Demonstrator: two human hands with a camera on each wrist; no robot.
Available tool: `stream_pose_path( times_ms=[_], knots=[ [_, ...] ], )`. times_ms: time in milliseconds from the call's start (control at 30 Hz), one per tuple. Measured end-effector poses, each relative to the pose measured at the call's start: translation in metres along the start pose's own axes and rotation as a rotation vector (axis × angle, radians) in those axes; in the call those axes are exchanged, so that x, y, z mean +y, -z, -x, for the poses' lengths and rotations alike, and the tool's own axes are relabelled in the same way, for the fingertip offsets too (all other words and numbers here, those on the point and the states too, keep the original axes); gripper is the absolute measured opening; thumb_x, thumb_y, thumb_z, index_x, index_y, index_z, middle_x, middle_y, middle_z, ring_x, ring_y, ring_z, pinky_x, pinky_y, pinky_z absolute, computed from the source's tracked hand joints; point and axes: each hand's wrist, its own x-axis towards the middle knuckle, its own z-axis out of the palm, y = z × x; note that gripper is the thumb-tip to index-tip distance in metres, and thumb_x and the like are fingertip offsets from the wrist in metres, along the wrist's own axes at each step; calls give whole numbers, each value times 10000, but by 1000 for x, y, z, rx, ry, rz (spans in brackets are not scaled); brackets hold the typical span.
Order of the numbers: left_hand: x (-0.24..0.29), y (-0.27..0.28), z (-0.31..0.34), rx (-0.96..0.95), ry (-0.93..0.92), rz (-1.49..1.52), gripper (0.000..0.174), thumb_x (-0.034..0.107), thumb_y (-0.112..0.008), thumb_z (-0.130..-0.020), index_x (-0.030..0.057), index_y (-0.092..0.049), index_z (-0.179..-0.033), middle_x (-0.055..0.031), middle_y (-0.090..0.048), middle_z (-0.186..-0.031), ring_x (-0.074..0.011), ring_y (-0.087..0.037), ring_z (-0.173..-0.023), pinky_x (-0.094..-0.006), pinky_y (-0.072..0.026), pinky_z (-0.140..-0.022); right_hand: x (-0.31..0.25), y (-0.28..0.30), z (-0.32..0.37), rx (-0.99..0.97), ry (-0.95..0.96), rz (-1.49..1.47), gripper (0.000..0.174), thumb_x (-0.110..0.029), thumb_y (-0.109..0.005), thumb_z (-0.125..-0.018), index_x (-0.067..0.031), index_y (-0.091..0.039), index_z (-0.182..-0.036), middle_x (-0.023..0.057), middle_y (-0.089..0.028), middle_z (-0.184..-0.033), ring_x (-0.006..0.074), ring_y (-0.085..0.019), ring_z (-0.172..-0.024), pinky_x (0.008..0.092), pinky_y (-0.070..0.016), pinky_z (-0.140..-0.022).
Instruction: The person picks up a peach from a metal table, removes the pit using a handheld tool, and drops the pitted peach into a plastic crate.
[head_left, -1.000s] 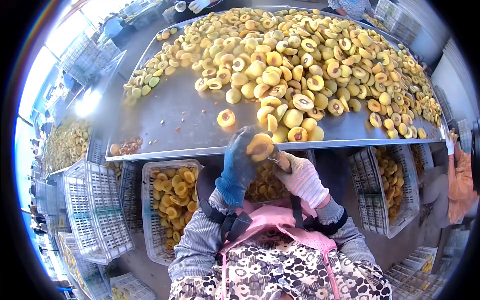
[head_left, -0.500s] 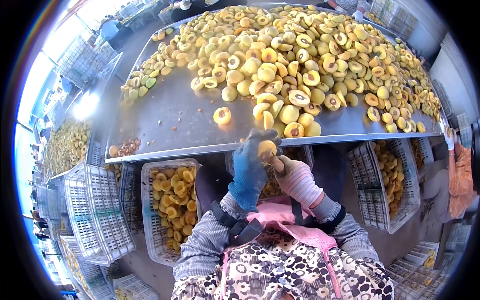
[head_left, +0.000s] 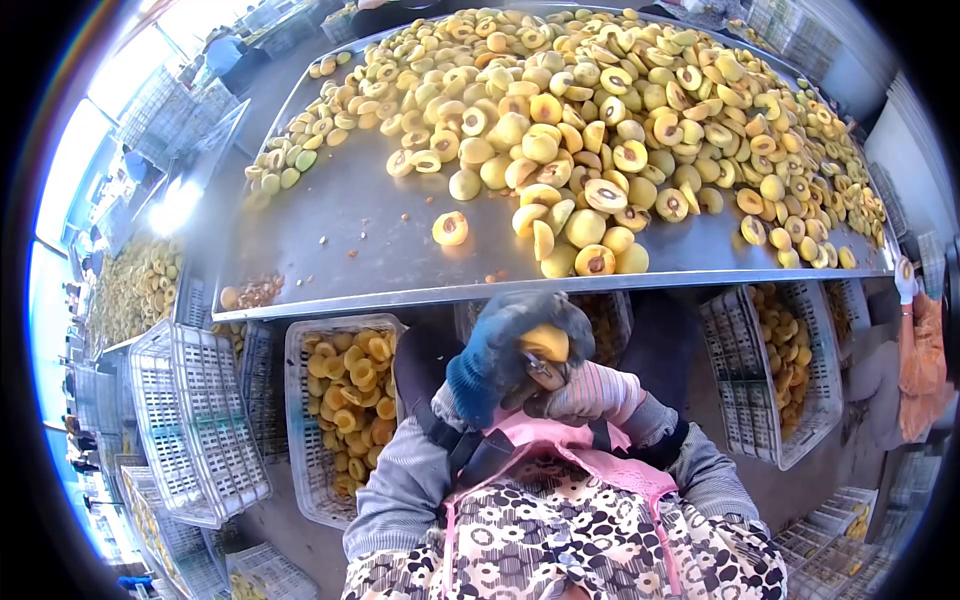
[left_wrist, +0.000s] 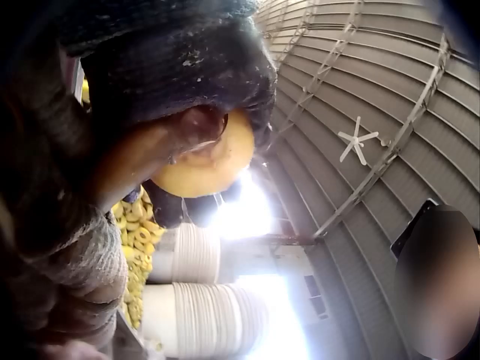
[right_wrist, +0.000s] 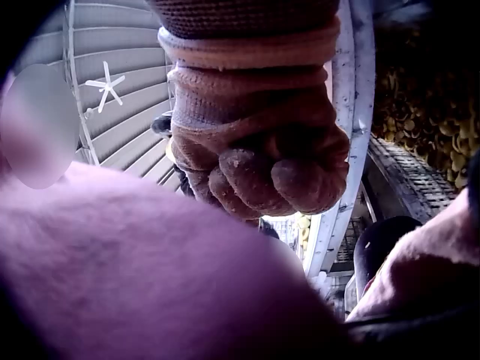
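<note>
In the head view, my left hand (head_left: 492, 345), in a blue, dark-palmed glove, holds a yellow peach half (head_left: 546, 342) with its fingers curled around the far side. My right hand (head_left: 600, 392), in a striped knit glove, grips a small pitting tool (head_left: 541, 371) with a metal tip at the fruit. From the left wrist, the tool's brownish handle (left_wrist: 131, 163) runs up to the cut face of the peach half (left_wrist: 206, 169). The right wrist view shows the curled fingers (right_wrist: 259, 180) of the right glove; the tool is hidden there.
A metal table (head_left: 340, 235) bears a large heap of peach halves (head_left: 600, 130) in front of me. Below its edge stand a crate (head_left: 300, 420) of halves at left and another crate (head_left: 815, 400) at right. Stacked white crates (head_left: 190, 420) stand further left.
Both hands have come down and closer to my body, away from the table edge. The left hand has turned over the peach half, and the tool's tip now shows against it.
</note>
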Motion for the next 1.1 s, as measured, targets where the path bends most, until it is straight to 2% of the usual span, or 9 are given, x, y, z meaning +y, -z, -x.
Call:
stream_pose_path(
  times_ms=[133,167,200,300,433,733,833,1033,1100],
  knots=[
    [32,53,59,530,-216,-835,400,315,-559,-923,-63,-645,-1023,-168,-684,-933,-200,-678,-783,-262,-555,-651,-9,18,5,33,-438,-118,291,-50,-665,-791,-44,-675,-1082,28,-698,-947,110,-611,-861,275,-488,-796],
    [39,85,79,840,140,-505,328,249,-630,-863,-45,-656,-1006,-156,-691,-920,-203,-678,-749,-283,-552,-640,52,35,5,75,-318,148,220,-112,-616,-823,-28,-691,-1012,91,-708,-960,182,-655,-880,325,-507,-773],
    [56,112,101,703,310,-1264,330,227,-691,-802,-6,-651,-1032,-155,-678,-1007,-253,-670,-861,-360,-532,-754,50,47,-4,1,-721,795,279,-246,-565,-874,-30,-682,-1005,156,-694,-858,292,-668,-753,392,-515,-682],
    [65,139,100,841,261,-2012,409,268,-712,-779,27,-621,-1096,-161,-638,-1119,-327,-604,-1032,-425,-454,-904,98,67,12,203,-763,1041,305,-267,-450,-903,-40,-647,-962,222,-656,-914,403,-624,-879,476,-491,-767],
    [38,183,5,570,-207,-1857,513,257,-726,-757,68,-577,-1210,-151,-620,-1175,-360,-530,-1153,-422,-406,-981,106,64,11,262,-664,1043,263,-267,-458,-901,-105,-635,-1010,205,-657,-887,399,-624,-834,482,-498,-721],
    [6,174,-61,194,493,-1667,573,153,-651,-712,49,-520,-1260,-167,-646,-1073,-368,-637,-924,-426,-517,-819,41,46,0,352,-533,819,324,-308,-592,-848,-157,-607,-1135,177,-663,-910,365,-630,-851,435,-506,-738],
    [13,143,-38,541,567,-581,561,161,-653,-726,46,-513,-1257,-129,-650,-961,-284,-663,-763,-364,-553,-689,21,37,-7,553,-243,576,367,-286,-629,-836,-136,-594,-1169,181,-662,-865,364,-634,-834,431,-506,-718],
    [17,54,-16,532,250,337,452,131,-654,-842,51,-473,-1248,-140,-635,-906,-210,-645,-731,-277,-531,-585,-2,24,-25,661,-44,703,459,-269,-667,-814,-87,-565,-1222,194,-659,-833,368,-641,-811,431,-509,-701],
    [-22,47,-8,574,-333,-602,368,163,-652,-861,-2,-523,-1163,-103,-610,-994,-206,-627,-808,-272,-539,-708,-7,19,-24,703,-42,728,468,-263,-677,-802,-103,-567,-1228,193,-659,-849,368,-642,-801,431,-511,-700]
  ],
)
